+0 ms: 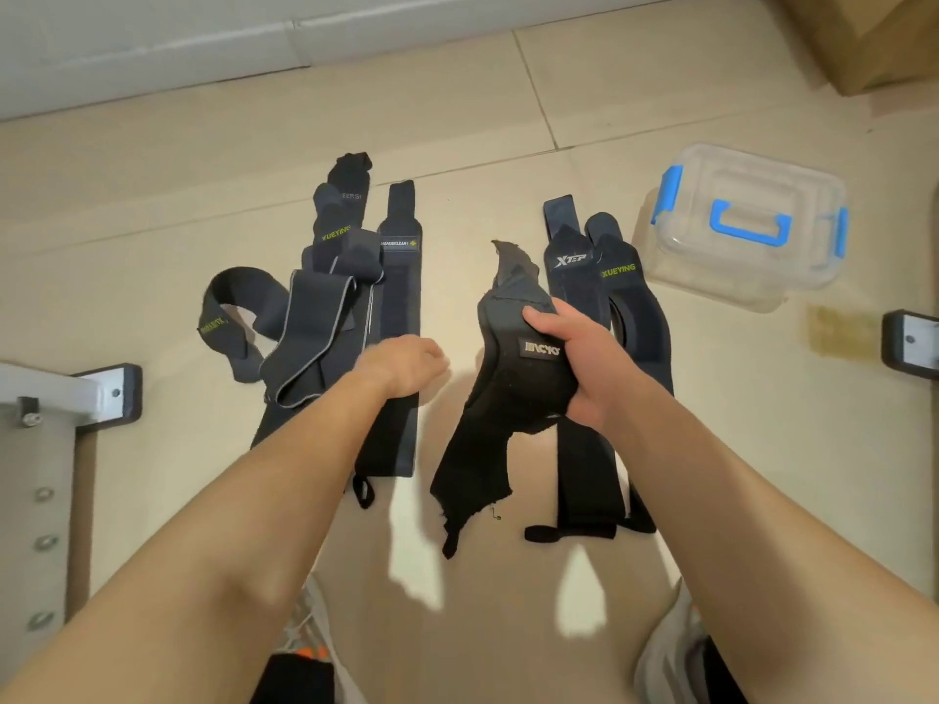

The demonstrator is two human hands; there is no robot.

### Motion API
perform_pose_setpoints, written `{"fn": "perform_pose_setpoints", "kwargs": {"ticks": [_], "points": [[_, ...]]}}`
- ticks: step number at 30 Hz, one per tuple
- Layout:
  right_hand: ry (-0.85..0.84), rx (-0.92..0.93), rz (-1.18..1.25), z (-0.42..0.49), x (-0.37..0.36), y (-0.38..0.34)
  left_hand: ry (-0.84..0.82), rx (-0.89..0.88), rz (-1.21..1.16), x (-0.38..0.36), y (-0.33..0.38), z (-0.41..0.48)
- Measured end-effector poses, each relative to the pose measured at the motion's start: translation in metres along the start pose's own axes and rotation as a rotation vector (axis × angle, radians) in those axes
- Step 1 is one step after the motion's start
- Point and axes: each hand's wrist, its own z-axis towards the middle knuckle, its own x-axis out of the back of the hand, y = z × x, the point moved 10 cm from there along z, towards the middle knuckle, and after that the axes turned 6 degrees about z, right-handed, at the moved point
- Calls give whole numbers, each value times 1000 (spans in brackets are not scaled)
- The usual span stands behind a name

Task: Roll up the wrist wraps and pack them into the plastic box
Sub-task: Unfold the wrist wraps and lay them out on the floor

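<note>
Head view: right hand [584, 370] grips wrap [513, 393]; left hand [406, 363] curled, hold unclear; floor [457, 317] between.

Beige tiled floor [152, 195] bears dark wrist wraps [400, 297] and plastic box [747, 226].

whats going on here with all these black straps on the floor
A person is working through wrist wraps laid out on a tiled floor. Their right hand grips a black wrap around its middle, ends hanging loose. The left hand is over the left pile of wraps; whether it holds one is unclear. More wraps lie on the right. The plastic box sits further right, lid on. Nothing looks rolled yet.
</note>
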Motion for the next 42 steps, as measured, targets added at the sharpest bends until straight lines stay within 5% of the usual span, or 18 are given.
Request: {"fn": "perform_pose_setpoints", "kwargs": {"ticks": [3,8,20,33,42], "points": [[25,35,-29,-14,-1,-4,-226,-151,-877,-13,61,-54],[74,199,-12,-40,-4,-36,-329,-220,-1358,-11,124,-122],[206,448,-92,-42,-18,-107,-269,-67,-790,-104,82,-168],[267,338,-181,99,10,-90,-409,219,-1196,-180,60,-104],[327,294,-322,215,42,-82,-228,96,-803,-182,61,-42]]}}
